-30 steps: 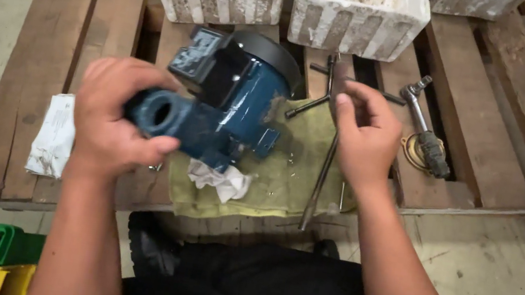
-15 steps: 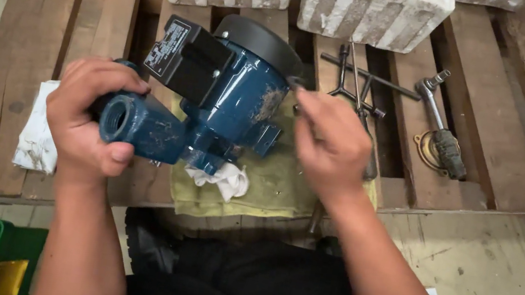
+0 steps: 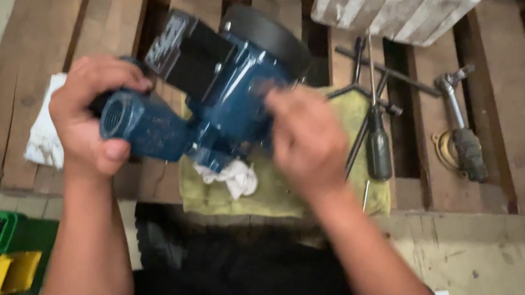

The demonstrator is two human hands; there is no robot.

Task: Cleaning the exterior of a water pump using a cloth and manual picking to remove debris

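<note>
gripping blue pump (image 3: 212, 110), left hand (image 3: 93, 116)

Water pump (image 3: 212, 107): dark blue body, black terminal box and end cap. Cloth (image 3: 290, 195) beneath: olive-yellow. Rag (image 3: 46, 132) at 9 o'clock: white. Crate (image 3: 13, 237) at 7 o'clock: green. Pallet (image 3: 50, 12): weathered brown.

Both bare forearms reach forward from the lower edge of the view, elbows bent and angled inward. The left hand (image 3: 92, 113) is curled in a firm grasp, thumb underneath and knuckles up. The right hand (image 3: 304, 140), blurred, is half-closed with fingers bent toward the left.
</note>
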